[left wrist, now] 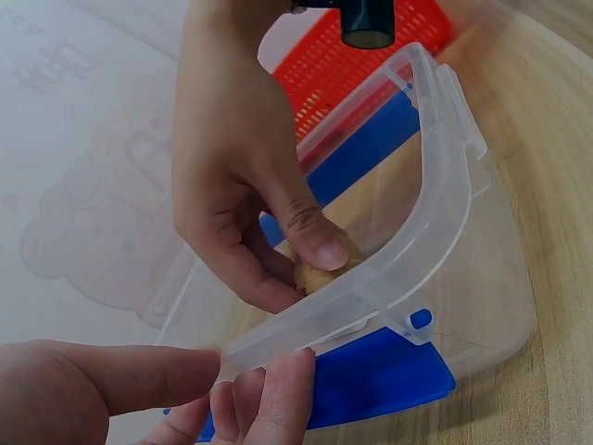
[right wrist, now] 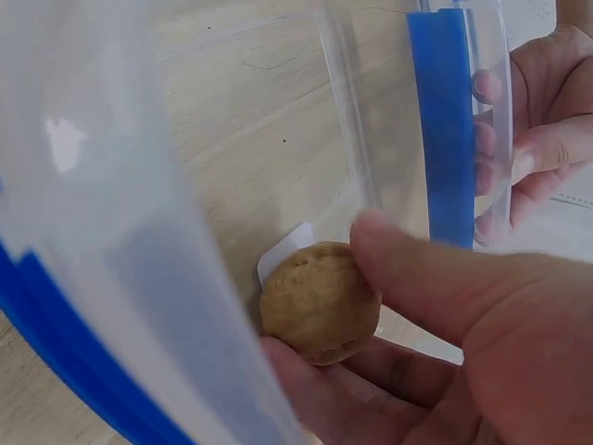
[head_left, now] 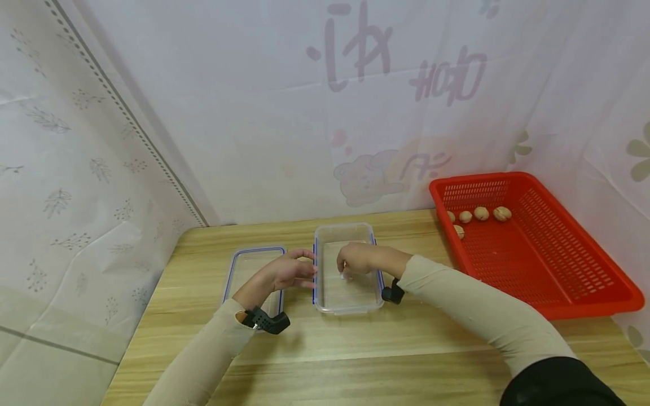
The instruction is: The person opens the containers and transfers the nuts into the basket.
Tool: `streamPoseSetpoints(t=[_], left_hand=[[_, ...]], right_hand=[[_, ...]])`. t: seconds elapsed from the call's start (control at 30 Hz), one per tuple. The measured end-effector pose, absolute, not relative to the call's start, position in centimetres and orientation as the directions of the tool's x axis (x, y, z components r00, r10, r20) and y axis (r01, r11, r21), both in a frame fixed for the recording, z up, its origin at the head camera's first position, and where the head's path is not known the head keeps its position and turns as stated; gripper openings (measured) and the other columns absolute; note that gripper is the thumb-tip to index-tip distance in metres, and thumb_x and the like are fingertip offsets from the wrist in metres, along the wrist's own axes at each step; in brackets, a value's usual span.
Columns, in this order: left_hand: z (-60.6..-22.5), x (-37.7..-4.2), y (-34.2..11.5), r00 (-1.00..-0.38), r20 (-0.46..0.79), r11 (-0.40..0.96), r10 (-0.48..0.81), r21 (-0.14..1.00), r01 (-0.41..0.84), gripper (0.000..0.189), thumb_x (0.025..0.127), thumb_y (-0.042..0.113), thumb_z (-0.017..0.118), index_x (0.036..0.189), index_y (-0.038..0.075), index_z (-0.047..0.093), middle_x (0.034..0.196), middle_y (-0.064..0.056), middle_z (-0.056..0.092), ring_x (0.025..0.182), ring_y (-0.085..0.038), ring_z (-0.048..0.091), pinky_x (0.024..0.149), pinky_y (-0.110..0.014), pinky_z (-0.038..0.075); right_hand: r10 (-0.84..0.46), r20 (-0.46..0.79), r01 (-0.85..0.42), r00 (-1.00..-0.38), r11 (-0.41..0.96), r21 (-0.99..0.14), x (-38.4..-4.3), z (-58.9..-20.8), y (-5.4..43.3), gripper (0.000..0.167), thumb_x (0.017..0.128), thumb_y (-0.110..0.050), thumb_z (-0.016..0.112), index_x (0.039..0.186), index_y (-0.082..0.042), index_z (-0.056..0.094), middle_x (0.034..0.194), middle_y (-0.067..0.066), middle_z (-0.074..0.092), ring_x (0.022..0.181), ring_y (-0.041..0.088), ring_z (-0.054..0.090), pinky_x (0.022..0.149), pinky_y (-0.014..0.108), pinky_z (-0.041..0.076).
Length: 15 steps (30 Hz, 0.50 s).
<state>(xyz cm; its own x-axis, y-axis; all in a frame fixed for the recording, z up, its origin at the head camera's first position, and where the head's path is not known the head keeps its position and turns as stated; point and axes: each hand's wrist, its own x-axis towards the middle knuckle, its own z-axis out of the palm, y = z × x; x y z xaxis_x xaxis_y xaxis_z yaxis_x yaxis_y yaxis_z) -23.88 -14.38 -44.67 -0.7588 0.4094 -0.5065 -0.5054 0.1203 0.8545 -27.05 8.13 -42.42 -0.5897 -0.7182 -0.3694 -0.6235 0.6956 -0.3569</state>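
Note:
A clear plastic container (head_left: 350,307) with blue side clips stands at the middle of the table. My right hand (head_left: 359,258) reaches down inside it. Between thumb and fingers it pinches a tan walnut (right wrist: 320,301), low over the container's floor; in the head view the hand hides the nut. A small white piece (right wrist: 285,248) shows beside the walnut. At the container's left side is my left hand (head_left: 294,269); its fingertips touch the outside by the rim and the blue clip (left wrist: 380,375), thumb and fingers loosely bent, not wrapped round anything.
A clear rectangular lid or shallow box with a blue border (head_left: 235,270) lies on the table, partly under my left forearm. To the right stands a red plastic basket (head_left: 574,248) with several walnuts (head_left: 481,213) at its far left corner. Printed cloth (head_left: 254,141) hangs behind the table.

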Motion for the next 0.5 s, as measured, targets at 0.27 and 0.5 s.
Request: streamPoseSetpoints(t=[0.27,0.5], left_hand=[[-44.56,-23.87,-14.39,-0.759,-0.506,0.118,0.410,0.854,-0.506,0.047,0.100,-0.005,0.053,0.142,-0.008,0.034,0.093,-0.007,0.054,0.080,-0.015,0.060,0.080,-0.035,0.065],[-44.45,-23.85,-14.37,-0.757,-0.508,0.127,0.411,0.854,-0.504,0.046,0.100,-0.005,0.053,0.142,-0.008,0.034,0.094,-0.007,0.054,0.081,-0.015,0.060,0.082,-0.036,0.065]], right_hand=[[-0.725,-0.375,-0.612,-0.577,0.688,-0.389,-27.21,-42.65,8.02,0.033,0.084,0.007,0.076,0.115,-0.003,0.074,0.119,0.010,0.071,0.110,0.024,0.064,0.098,0.035,0.055],[-0.720,-0.373,-0.583,-0.585,0.693,-0.424,-27.27,-42.85,7.79,0.035,0.084,0.000,0.081,0.117,-0.006,0.074,0.119,0.007,0.071,0.109,0.022,0.063,0.097,0.035,0.054]])
